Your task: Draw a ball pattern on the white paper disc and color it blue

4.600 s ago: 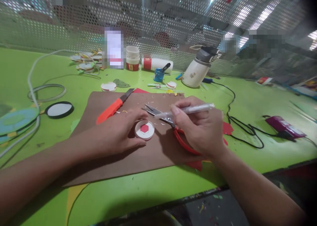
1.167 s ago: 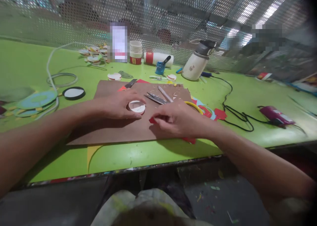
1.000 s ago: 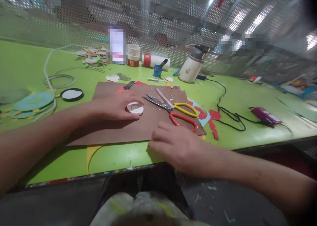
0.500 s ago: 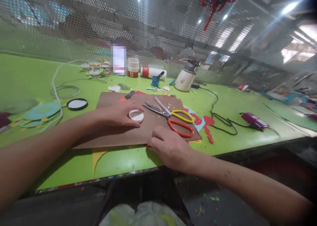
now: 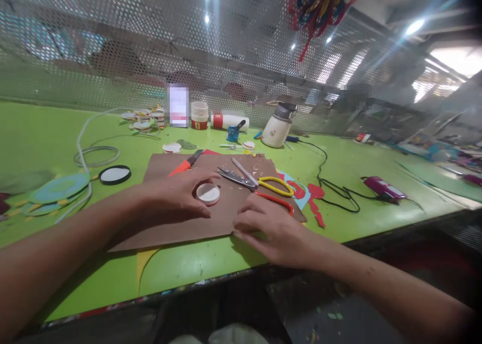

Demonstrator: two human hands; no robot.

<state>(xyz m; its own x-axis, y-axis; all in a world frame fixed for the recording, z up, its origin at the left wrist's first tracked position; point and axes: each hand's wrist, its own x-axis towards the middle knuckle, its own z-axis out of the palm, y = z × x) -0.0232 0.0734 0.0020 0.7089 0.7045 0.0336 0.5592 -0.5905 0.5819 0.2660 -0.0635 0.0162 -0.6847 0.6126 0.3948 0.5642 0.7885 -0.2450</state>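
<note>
My left hand (image 5: 181, 191) is open, its thumb and fingers curved around a small round white lid (image 5: 208, 194) with a reddish edge. The lid rests on a brown board (image 5: 169, 233), and gaps show between it and the fingertips. Curled at the board's near edge is my right hand (image 5: 267, 226), closed; whatever its fingers hold, if anything, is hidden. Beyond it lie scissors (image 5: 241, 179) with one yellow and one red handle, the red one partly covered. A pale pen-like stick (image 5: 244, 170) touches the scissors. An orange utility knife (image 5: 187, 163) lies behind my left hand.
At the back stand stacked paper cups (image 5: 199, 115), a blue pot (image 5: 232, 134) and a white bottle (image 5: 278, 128). A black-rimmed disc (image 5: 115, 175) and blue-green paper rings (image 5: 60, 187) lie left. Red scraps (image 5: 316, 208) and a corded purple device (image 5: 384, 189) are at right.
My left hand's fingers have loosened from the white lid, which now lies on the board. My right hand has shifted slightly right, covering more of the red handle. The view has tilted up.
</note>
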